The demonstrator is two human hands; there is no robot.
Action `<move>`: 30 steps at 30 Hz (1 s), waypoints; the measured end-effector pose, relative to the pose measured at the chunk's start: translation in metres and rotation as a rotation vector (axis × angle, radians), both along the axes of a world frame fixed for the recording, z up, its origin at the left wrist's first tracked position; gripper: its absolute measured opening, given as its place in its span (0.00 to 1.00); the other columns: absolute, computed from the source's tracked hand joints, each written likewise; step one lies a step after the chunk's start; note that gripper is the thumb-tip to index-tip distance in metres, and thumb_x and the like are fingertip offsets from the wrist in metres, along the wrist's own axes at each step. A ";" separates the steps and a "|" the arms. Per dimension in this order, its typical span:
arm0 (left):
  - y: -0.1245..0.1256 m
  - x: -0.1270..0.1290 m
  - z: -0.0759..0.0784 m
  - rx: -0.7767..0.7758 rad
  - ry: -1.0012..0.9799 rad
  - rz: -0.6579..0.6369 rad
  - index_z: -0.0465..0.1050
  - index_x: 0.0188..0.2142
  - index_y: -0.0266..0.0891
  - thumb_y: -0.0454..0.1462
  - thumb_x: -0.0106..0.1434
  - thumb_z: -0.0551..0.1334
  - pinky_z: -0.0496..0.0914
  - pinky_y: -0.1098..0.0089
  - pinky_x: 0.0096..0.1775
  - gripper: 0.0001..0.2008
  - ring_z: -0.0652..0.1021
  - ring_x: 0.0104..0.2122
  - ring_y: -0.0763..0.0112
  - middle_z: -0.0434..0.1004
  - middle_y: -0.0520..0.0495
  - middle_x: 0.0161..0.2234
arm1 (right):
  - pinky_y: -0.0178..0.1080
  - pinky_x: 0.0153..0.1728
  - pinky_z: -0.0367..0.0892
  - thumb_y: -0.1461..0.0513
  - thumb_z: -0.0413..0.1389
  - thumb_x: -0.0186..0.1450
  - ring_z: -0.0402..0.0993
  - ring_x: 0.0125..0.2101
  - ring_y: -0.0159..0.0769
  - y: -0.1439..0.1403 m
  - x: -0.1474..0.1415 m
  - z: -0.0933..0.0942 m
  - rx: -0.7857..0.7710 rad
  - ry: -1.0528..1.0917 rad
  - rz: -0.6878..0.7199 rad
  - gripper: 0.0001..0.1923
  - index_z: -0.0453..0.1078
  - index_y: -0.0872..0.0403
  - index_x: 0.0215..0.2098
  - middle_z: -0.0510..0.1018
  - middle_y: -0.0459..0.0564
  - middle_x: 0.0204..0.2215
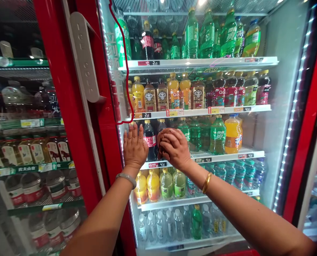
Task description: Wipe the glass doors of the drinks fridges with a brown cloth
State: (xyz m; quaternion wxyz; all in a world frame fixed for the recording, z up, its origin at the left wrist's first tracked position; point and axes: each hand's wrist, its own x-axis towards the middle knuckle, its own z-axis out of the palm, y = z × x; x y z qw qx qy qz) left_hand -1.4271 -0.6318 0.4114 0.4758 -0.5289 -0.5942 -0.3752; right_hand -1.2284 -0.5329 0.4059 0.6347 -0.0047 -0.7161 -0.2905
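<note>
One glass door facing the wearer

The glass door is standing with its long axis upright, leaning slightly in view. The left hand is lying flat at the glass, palm wide, fingers pointing up and slightly apart. Near it, the right hand is holding its fingers bent inward (whether anything is sitting inside them, I cannot tell). Between them, behind the glass, a red-labelled dark bottle is standing cap up. A grey bangle is circling the left wrist; a gold bangle is circling the right.
</note>
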 end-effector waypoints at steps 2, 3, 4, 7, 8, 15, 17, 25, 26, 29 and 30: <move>0.000 0.000 0.001 -0.009 -0.008 -0.006 0.51 0.75 0.37 0.35 0.72 0.52 0.42 0.47 0.76 0.33 0.46 0.76 0.57 0.44 0.39 0.76 | 0.60 0.72 0.56 0.53 0.56 0.71 0.62 0.67 0.49 -0.007 -0.008 -0.003 0.072 -0.110 -0.029 0.15 0.74 0.47 0.53 0.76 0.49 0.59; -0.001 0.000 0.001 -0.012 -0.005 -0.004 0.52 0.75 0.36 0.35 0.73 0.51 0.42 0.47 0.75 0.33 0.46 0.76 0.57 0.44 0.39 0.76 | 0.59 0.72 0.57 0.52 0.56 0.71 0.63 0.66 0.48 -0.009 -0.012 0.003 0.108 -0.166 -0.049 0.15 0.74 0.47 0.53 0.77 0.47 0.59; -0.001 0.000 0.001 -0.013 0.001 0.000 0.52 0.75 0.36 0.35 0.73 0.51 0.42 0.47 0.75 0.32 0.46 0.76 0.57 0.44 0.39 0.76 | 0.58 0.72 0.57 0.52 0.57 0.71 0.63 0.66 0.47 -0.010 -0.015 0.012 0.132 -0.206 -0.069 0.15 0.74 0.46 0.53 0.77 0.46 0.59; -0.002 0.000 0.002 -0.010 0.009 0.006 0.53 0.75 0.35 0.35 0.73 0.51 0.42 0.48 0.76 0.32 0.46 0.76 0.57 0.44 0.38 0.76 | 0.57 0.72 0.58 0.52 0.56 0.72 0.63 0.66 0.47 -0.003 -0.012 0.037 0.086 -0.152 -0.085 0.15 0.73 0.45 0.54 0.76 0.46 0.60; -0.002 0.000 0.001 -0.009 0.008 0.004 0.53 0.75 0.36 0.35 0.72 0.52 0.42 0.48 0.76 0.33 0.46 0.76 0.57 0.44 0.39 0.76 | 0.57 0.72 0.58 0.53 0.56 0.72 0.63 0.67 0.47 0.001 -0.007 0.039 0.044 -0.089 -0.073 0.15 0.73 0.45 0.54 0.76 0.47 0.60; -0.001 0.000 0.000 0.010 0.029 0.018 0.53 0.75 0.34 0.35 0.72 0.51 0.42 0.49 0.76 0.33 0.45 0.76 0.58 0.44 0.38 0.76 | 0.61 0.71 0.59 0.54 0.55 0.72 0.61 0.68 0.49 -0.004 0.006 -0.021 0.033 -0.047 -0.036 0.13 0.74 0.46 0.52 0.76 0.49 0.58; -0.001 -0.001 0.001 0.008 0.016 0.014 0.53 0.75 0.35 0.35 0.72 0.52 0.42 0.49 0.76 0.32 0.46 0.76 0.58 0.45 0.38 0.76 | 0.58 0.70 0.60 0.53 0.55 0.72 0.62 0.67 0.47 -0.010 -0.003 -0.015 0.138 -0.221 -0.059 0.14 0.74 0.46 0.53 0.76 0.47 0.60; -0.003 0.002 0.002 -0.021 -0.033 -0.005 0.52 0.75 0.37 0.35 0.71 0.52 0.41 0.49 0.76 0.34 0.45 0.77 0.59 0.45 0.41 0.76 | 0.59 0.73 0.56 0.54 0.58 0.70 0.59 0.69 0.47 0.018 0.021 0.026 -0.028 -0.071 -0.038 0.16 0.73 0.43 0.56 0.74 0.48 0.61; -0.003 0.003 0.003 -0.019 -0.032 -0.004 0.52 0.75 0.37 0.35 0.71 0.52 0.41 0.49 0.76 0.34 0.45 0.76 0.59 0.46 0.40 0.76 | 0.60 0.72 0.56 0.54 0.57 0.70 0.59 0.69 0.47 0.019 0.027 0.018 -0.043 -0.040 -0.035 0.15 0.73 0.43 0.55 0.74 0.49 0.60; -0.005 0.004 0.005 -0.018 -0.041 0.006 0.54 0.74 0.34 0.36 0.71 0.51 0.41 0.49 0.75 0.33 0.46 0.76 0.58 0.46 0.38 0.76 | 0.61 0.73 0.56 0.53 0.58 0.71 0.60 0.69 0.48 0.011 0.032 0.000 0.027 -0.144 -0.065 0.15 0.73 0.44 0.54 0.75 0.48 0.60; -0.005 0.005 0.006 -0.022 -0.048 0.009 0.54 0.74 0.34 0.36 0.71 0.51 0.41 0.48 0.75 0.33 0.46 0.76 0.57 0.46 0.37 0.76 | 0.61 0.73 0.56 0.52 0.58 0.71 0.60 0.69 0.48 0.007 0.030 0.002 0.067 -0.218 -0.083 0.15 0.73 0.44 0.54 0.75 0.47 0.60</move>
